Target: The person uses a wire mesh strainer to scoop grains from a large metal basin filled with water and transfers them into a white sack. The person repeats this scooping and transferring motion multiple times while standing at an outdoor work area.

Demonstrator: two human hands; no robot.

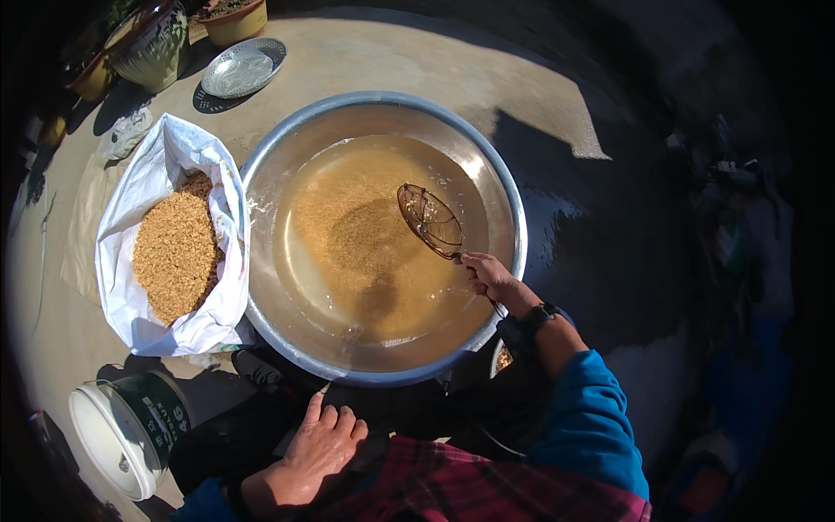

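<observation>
A wide metal basin (271,163) with a blue-grey rim sits in front of me, holding cloudy water over golden grains (352,189). My right hand (486,274) grips the handle of a round wire skimmer (432,222). The skimmer's dark mesh head is tilted above the water on the right side of the basin, with a few pale bits on it. My left hand (326,444) is over my lap, just below the basin's near rim. Its back faces up and its fingers are spread a little, with no object visible in it; the palm is hidden.
Left of the basin, an open white woven sack (117,261) holds golden grain (176,254). A plastic bucket (107,444) lies tipped near my left leg. Beyond are a perforated metal colander (241,68) and plant pots (153,55). A partly hidden container (501,359) shows under the right rim.
</observation>
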